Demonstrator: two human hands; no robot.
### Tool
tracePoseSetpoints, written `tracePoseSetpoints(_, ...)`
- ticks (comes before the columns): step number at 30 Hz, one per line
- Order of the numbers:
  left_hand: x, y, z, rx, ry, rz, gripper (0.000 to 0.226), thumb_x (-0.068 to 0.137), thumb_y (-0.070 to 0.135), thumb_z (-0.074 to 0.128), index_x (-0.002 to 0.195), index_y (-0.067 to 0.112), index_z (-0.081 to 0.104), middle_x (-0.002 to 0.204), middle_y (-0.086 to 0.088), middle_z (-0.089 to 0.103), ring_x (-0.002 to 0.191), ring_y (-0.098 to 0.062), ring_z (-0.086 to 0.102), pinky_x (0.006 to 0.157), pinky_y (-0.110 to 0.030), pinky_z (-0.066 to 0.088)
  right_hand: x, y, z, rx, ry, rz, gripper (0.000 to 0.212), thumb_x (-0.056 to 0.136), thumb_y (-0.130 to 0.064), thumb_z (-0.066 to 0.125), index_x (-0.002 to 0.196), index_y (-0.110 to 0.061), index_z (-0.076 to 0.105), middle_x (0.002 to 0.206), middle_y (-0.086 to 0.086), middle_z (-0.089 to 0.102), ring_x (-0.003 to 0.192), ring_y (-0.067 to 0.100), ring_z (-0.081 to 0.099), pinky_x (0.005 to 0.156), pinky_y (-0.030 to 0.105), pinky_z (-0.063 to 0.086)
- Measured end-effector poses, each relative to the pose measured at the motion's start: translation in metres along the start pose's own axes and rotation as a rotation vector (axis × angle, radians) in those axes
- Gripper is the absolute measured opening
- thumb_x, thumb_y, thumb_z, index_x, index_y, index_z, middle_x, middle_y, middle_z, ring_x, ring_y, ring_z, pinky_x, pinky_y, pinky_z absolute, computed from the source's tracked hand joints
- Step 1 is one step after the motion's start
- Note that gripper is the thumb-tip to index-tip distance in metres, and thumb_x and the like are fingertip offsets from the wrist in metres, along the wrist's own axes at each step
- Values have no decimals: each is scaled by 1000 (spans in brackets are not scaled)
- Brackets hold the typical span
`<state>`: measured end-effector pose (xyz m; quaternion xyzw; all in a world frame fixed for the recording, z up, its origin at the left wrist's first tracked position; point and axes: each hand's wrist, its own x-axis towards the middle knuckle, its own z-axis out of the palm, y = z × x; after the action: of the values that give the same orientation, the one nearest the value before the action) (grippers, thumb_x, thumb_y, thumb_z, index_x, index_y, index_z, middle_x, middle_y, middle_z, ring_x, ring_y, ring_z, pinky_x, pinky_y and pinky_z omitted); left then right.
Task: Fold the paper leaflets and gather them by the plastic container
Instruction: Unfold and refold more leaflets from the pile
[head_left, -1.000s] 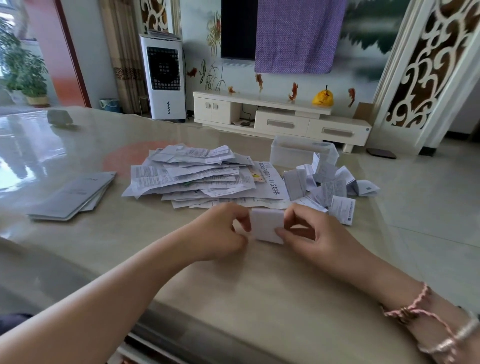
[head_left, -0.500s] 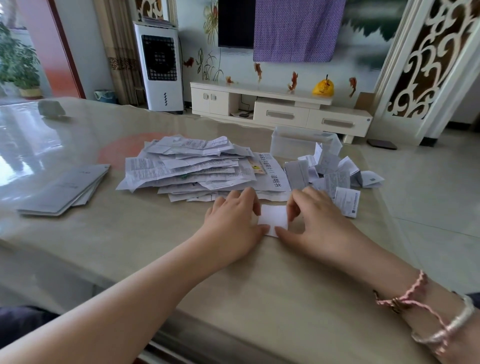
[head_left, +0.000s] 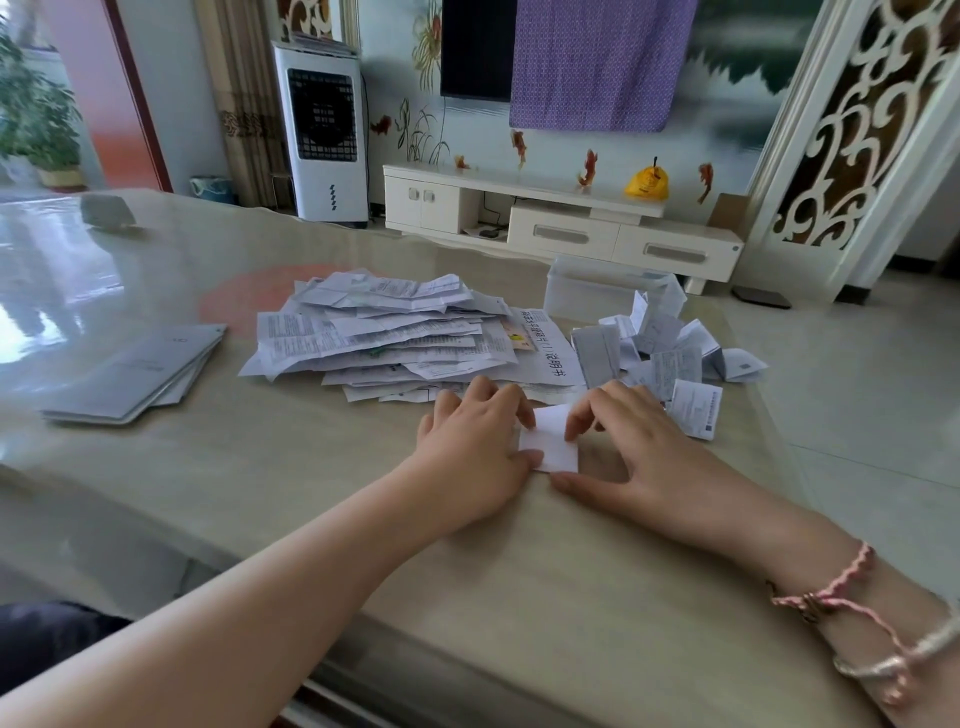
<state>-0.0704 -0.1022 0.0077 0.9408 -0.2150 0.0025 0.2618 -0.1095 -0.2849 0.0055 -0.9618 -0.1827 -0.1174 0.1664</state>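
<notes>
While both hands press down on one small white leaflet, the step in hand looks like flattening its fold on the table. The left hand lies flat with straight fingers on the paper's left edge. The right hand rests on the right side, with its bent fingertips on the paper and its thumb on the table just under it (neither hand has the paper lifted or wrapped up).

Next, I think the folded leaflet needs to be picked up and put with the folded ones beside the plastic container. That calls for a light pinch, so the fold does not spring open.

Counting now: one leaflet under the hands, one clear container, and one big pile of unfolded leaflets just behind the hands, too many to count. About ten folded ones lie near the container, though they overlap. One stack of grey booklets sits far left.
</notes>
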Motion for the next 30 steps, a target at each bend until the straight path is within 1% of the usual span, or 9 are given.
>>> tracePoseSetpoints(4, 1, 0, -2, 17, -26, -16, 38, 90, 44, 56, 125, 36, 43, 130, 8, 35, 123, -25, 30, 104, -36, 26, 1, 0, 0, -2, 38, -2, 37, 80, -63, 50, 105, -35, 52, 97, -20, 38, 101, 0, 36, 89, 17, 30)
tracePoseSetpoints(7, 1, 0, -3, 6, -39, -24, 37, 90, 44, 56, 125, 38, 44, 129, 8, 34, 122, -25, 30, 104, -35, 25, 3, 4, -1, -22, 31, 23, 27, 82, -56, 55, 97, -35, 46, 95, -19, 37, 98, 6, 36, 85, 23, 32)
tracePoseSetpoints(10, 2, 0, -3, 5, -52, -27, 37, 90, 44, 56, 125, 39, 44, 128, 9, 34, 121, -25, 30, 106, -36, 26, 7, 12, -1, -74, 31, 48, 30, 84, -51, 59, 90, -31, 38, 93, -13, 36, 93, 11, 34, 82, 28, 30)
tracePoseSetpoints(14, 2, 0, -3, 6, -66, -29, 36, 91, 43, 55, 124, 39, 44, 127, 9, 34, 121, -24, 29, 106, -36, 25, 17, 17, 2, -164, 61, 96, 31, 88, -45, 57, 88, -25, 35, 92, -7, 34, 89, 13, 30, 74, 28, 22)
tracePoseSetpoints(19, 3, 0, -4, -8, -79, -34, 36, 90, 44, 55, 124, 40, 45, 125, 9, 34, 120, -23, 30, 107, -37, 26, 28, 20, 4, -249, 96, 162, 29, 91, -42, 55, 90, -22, 34, 96, -4, 34, 90, 15, 28, 75, 29, 21)
tracePoseSetpoints(23, 5, -2, -4, -53, -74, -39, 35, 89, 43, 58, 121, 41, 47, 120, 11, 34, 118, -21, 31, 108, -36, 26, 29, 22, 5, -307, 241, 144, 32, 84, -34, 66, 86, -20, 37, 91, -3, 37, 87, 17, 33, 72, 29, 22)
tracePoseSetpoints(25, 5, -2, -5, -70, -74, -39, 34, 87, 42, 60, 120, 40, 49, 117, 11, 34, 118, -21, 32, 108, -37, 27, 25, 17, -2, -166, 298, 85, 29, 83, -34, 68, 86, -21, 43, 90, -6, 42, 88, 15, 38, 73, 26, 27)
tracePoseSetpoints(28, 8, -5, -5, -122, -73, -45, 29, 87, 37, 62, 115, 38, 53, 119, 9, 39, 118, -23, 36, 108, -40, 30, 12, 0, -14, 138, 113, 33, 31, 80, -46, 70, 99, -30, 52, 100, -20, 50, 101, -2, 44, 86, 14, 36)
tracePoseSetpoints(30, 11, -6, -5, -198, -62, -48, 19, 89, 32, 59, 107, 37, 55, 116, 7, 45, 114, -27, 44, 104, -41, 36, 5, -6, -16, 176, -40, 18, 37, 78, -48, 71, 108, -34, 55, 109, -24, 55, 108, -8, 46, 91, 9, 36)
